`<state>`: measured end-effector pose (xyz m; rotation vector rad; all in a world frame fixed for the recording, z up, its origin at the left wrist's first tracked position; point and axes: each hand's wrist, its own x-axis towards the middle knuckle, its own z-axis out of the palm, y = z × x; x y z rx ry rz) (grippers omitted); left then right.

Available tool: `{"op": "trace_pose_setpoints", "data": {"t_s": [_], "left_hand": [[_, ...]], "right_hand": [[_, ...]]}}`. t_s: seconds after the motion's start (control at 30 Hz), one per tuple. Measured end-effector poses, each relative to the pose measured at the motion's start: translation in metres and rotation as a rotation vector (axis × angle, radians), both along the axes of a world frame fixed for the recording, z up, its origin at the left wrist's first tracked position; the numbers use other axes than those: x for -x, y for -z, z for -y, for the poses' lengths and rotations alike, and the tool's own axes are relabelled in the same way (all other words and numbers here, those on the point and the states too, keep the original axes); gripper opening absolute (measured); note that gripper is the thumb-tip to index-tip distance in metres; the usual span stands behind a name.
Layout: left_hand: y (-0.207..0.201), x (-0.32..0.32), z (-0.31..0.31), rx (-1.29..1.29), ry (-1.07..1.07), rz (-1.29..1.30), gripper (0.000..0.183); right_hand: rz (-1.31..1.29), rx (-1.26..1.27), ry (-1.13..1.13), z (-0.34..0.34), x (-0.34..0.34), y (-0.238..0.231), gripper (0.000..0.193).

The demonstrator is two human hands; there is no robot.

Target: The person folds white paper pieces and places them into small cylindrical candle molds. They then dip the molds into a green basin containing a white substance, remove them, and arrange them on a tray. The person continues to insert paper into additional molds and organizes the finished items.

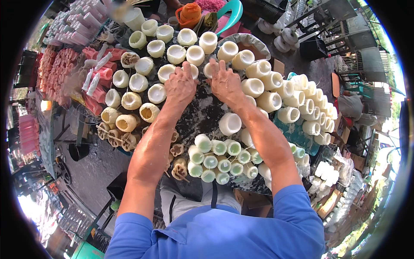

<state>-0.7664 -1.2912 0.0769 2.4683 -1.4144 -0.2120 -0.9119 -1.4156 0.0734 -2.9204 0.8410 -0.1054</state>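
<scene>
Side by side at the far middle of the table, my two hands reach over rows of white wax candles with sunken tops. My left hand [180, 84] has its fingers and thumb closed round a white candle [194, 71], partly hidden by the fingers. A second white candle [208, 70] sits between the thumb and fingers of my right hand [226, 83]. Close around stand more round candles, one [166, 73] beside my left hand and one [252, 87] beside my right. A lone candle [230, 124] stands nearer, below my right forearm.
Pale green candles [210, 162] with wicks cluster at the near edge. Brown hollow pieces [127, 123] stand at left, with pink wax pieces [101, 77] beyond. More white candles [297, 98] fill the right. An orange cloth bundle [189, 16] and a green chair [230, 16] are at the back.
</scene>
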Motion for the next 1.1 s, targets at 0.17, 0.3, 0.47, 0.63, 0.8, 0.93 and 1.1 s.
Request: {"op": "trace_pose_setpoints", "data": {"t_s": [0.17, 0.3, 0.47, 0.63, 0.8, 0.93, 1.1], "left_hand": [[0.004, 0.002, -0.016, 0.016, 0.081, 0.027, 0.065], [0.0, 0.005, -0.041, 0.069, 0.122, 0.138, 0.071], [0.005, -0.006, -0.032, 0.035, 0.161, 0.033, 0.07], [0.0, -0.01, -0.044, 0.289, 0.076, -0.129, 0.072], [-0.046, 0.003, -0.083, 0.338, -0.094, -0.454, 0.077], [-0.089, -0.009, -0.133, 0.42, -0.222, -0.766, 0.073], [-0.133, -0.023, -0.247, 0.518, -0.373, -0.811, 0.071]], "right_hand": [[-0.072, 0.006, -0.043, -0.001, -0.003, -0.009, 0.063], [-0.052, 0.185, -0.146, -0.042, 0.02, -0.002, 0.061], [0.11, 0.225, -0.086, -0.044, 0.028, -0.005, 0.058], [0.059, -0.028, -0.014, -0.043, 0.027, -0.054, 0.062], [0.125, -0.057, 0.007, -0.073, 0.021, -0.115, 0.06], [0.123, -0.101, 0.055, -0.121, 0.012, -0.163, 0.062], [0.123, -0.103, -0.062, -0.216, -0.006, -0.212, 0.068]]}}
